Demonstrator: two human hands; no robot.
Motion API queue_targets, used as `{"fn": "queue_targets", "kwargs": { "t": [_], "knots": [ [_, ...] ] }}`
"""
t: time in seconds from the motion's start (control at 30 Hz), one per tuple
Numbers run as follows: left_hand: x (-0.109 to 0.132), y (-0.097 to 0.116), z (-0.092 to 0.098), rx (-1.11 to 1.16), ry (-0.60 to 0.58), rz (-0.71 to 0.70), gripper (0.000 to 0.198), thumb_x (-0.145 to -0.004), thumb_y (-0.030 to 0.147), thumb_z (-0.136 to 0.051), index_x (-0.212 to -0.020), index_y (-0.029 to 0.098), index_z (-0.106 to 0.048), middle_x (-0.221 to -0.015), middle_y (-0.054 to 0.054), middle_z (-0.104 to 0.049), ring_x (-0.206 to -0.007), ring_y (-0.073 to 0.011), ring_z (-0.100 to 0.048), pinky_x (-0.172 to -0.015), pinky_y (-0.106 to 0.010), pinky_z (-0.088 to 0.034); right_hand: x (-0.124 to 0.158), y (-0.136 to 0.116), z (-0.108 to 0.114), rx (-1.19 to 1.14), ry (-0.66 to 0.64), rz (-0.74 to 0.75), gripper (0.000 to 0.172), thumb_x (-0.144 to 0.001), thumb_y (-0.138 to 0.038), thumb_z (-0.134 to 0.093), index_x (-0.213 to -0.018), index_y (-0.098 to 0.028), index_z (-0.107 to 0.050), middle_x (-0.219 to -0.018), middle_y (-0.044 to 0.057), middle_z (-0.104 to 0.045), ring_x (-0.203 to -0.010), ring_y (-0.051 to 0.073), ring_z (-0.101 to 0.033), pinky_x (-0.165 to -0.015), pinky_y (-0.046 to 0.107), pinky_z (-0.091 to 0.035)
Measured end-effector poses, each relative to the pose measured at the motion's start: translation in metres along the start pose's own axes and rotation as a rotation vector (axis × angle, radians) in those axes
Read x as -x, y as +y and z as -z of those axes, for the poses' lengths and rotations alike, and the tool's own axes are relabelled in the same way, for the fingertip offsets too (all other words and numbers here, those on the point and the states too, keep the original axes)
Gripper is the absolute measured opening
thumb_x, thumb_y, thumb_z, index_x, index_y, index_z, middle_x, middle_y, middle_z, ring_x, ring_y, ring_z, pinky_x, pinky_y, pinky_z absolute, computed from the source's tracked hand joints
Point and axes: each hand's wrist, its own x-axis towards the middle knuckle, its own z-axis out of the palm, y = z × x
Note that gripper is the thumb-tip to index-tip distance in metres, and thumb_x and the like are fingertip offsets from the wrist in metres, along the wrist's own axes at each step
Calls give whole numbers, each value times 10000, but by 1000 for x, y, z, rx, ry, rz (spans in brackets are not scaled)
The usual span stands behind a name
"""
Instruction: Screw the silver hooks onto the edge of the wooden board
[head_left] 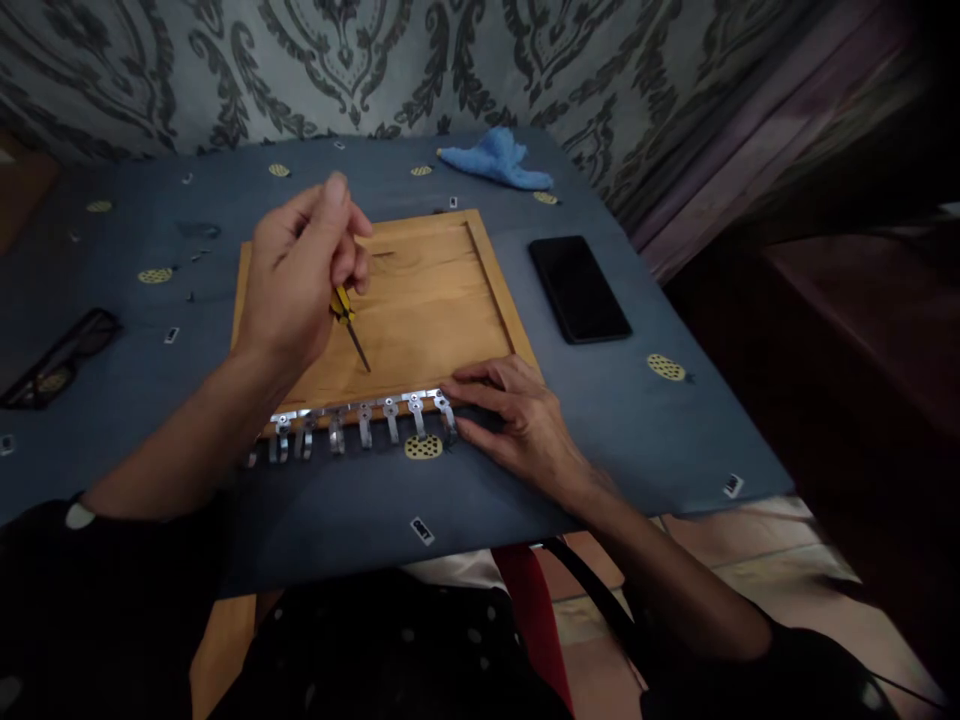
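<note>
A wooden tray-like board (442, 290) lies on the blue cloth-covered table (637, 430). A metal hook rail (360, 418) with several hooks runs along the board's near edge. My left hand (300, 270) hovers over the board, closed around a small yellow-handled screwdriver (349, 322) whose tip points down at the wood above the rail. My right hand (510, 415) rests on the table at the rail's right end, fingers stretched flat against the last hook.
A black phone (579, 288) lies right of the board. A blue rag (495, 160) sits at the table's far edge by the patterned wall. Dark glasses (60, 355) lie at the left. Small screws (196, 257) lie scattered at the far left.
</note>
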Motion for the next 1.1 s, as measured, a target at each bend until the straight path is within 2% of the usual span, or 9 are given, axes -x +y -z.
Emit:
{"fn": "queue_targets", "kwargs": {
  "t": [0.07,0.17,0.27,0.3,0.4,0.5,0.67,0.9,1.1],
  "knots": [
    [-6,-11,7,43,64,41,413,-974,587,-537,-754,238,-524,-509,73,-262,-532,-120,-428,-577,-304,-440,0,0,0,-4,-8,-6,277,-931,-260,-702,-1204,-259,-750,-1142,85,-744,-1049,262,-670,-891,472,-552],
    [-11,-33,28,3,86,157,370,-896,575,-616,-771,238,-531,-617,45,-456,-654,-129,-531,-677,-316,-475,0,-1,0,-3,-13,-25,272,-936,-264,-694,-1202,-273,-752,-1144,79,-745,-1056,258,-672,-904,478,-547],
    [-16,-53,54,-313,-17,152,343,-851,521,-691,-868,206,-556,-781,43,-589,-794,-120,-539,-730,-290,-436,0,-1,0,2,-4,-21,271,-939,-271,-686,-1201,-269,-754,-1144,79,-746,-1054,258,-671,-907,484,-542],
    [-16,-57,62,-448,57,101,345,-878,536,-636,-863,202,-550,-781,41,-570,-786,-120,-504,-725,-291,-412,0,-1,0,7,-4,-19,272,-937,-272,-689,-1201,-269,-754,-1145,79,-746,-1054,257,-671,-907,481,-540],
    [-9,-51,75,-672,-64,23,363,-848,534,-696,-899,195,-578,-872,27,-563,-926,-162,-501,-887,-356,-409,0,0,-1,21,-11,-12,274,-935,-276,-700,-1203,-254,-750,-1147,86,-742,-1058,253,-671,-904,461,-536],
    [15,-25,65,-795,-225,-110,357,-921,557,-604,-932,201,-623,-949,-18,-594,-1038,-232,-518,-1020,-454,-380,1,-1,-1,17,-4,1,273,-942,-268,-686,-1205,-229,-748,-1144,98,-738,-1060,252,-669,-906,453,-533],
    [72,9,26,-878,-652,-158,452,-965,609,-571,-1063,175,-653,-1062,-89,-647,-1046,-271,-576,-934,-430,-477,1,-3,1,26,-25,-14,327,-918,-202,-627,-1218,-259,-742,-1155,79,-730,-1075,260,-649,-920,470,-534],
    [92,4,6,-1022,-685,-105,465,-897,577,-698,-1123,171,-674,-1075,-87,-663,-1057,-298,-589,-925,-453,-491,-1,-6,13,-3,-141,11,442,-880,-227,-627,-1318,-244,-684,-1242,107,-683,-1174,297,-610,-993,537,-504],
    [91,7,4,-1022,-716,-81,379,-916,497,-702,-1094,163,-678,-1052,-89,-658,-1061,-307,-589,-913,-464,-491,-2,-6,13,-41,-130,25,472,-902,-484,-740,-1294,-226,-698,-1216,117,-694,-1157,300,-625,-976,523,-512]
  ]
}}
